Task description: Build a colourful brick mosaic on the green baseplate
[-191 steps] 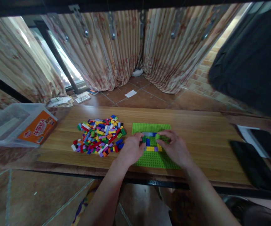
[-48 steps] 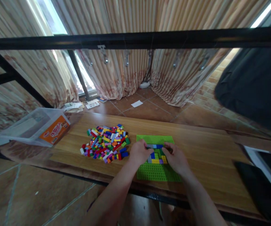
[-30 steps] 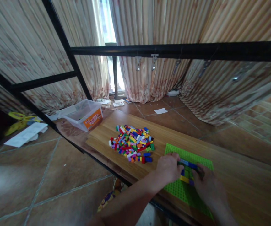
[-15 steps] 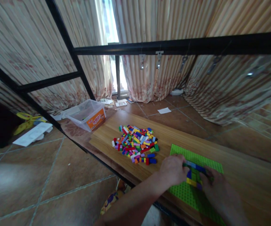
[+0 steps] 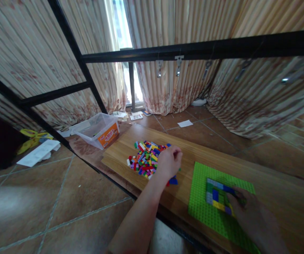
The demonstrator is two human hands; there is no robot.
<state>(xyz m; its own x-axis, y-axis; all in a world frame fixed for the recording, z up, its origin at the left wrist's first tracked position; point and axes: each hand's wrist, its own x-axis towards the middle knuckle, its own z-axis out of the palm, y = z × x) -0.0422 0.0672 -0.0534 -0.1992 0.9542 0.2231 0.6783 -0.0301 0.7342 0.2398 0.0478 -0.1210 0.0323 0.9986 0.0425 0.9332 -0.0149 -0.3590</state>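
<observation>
My left hand [image 5: 169, 162] is over the right side of a heap of colourful toy building bricks [image 5: 146, 158], its fingers curled inward. Whether a brick is between those fingers is hidden. On the green studded baseplate [image 5: 200, 203] lies a low, roughly rectangular brick build [image 5: 215, 194] of blue, light blue, green, yellow and purple bricks. My right hand [image 5: 247, 206] grips the right end of this build, thumb on the near side and fingers on the far side. The hand covers that end of the build.
A clear plastic box [image 5: 96, 130] with an orange label stands beyond the wooden board [image 5: 134, 135] at the left. A black metal rail [image 5: 152, 54] with hanging clips crosses above. Curtains [image 5: 186, 84] hang behind, and a paper sheet [image 5: 185, 123] lies on the tiled floor.
My left hand has left the brick build and moved left to the brick heap, uncovering the build's left end. My right hand stays at the build's right end.
</observation>
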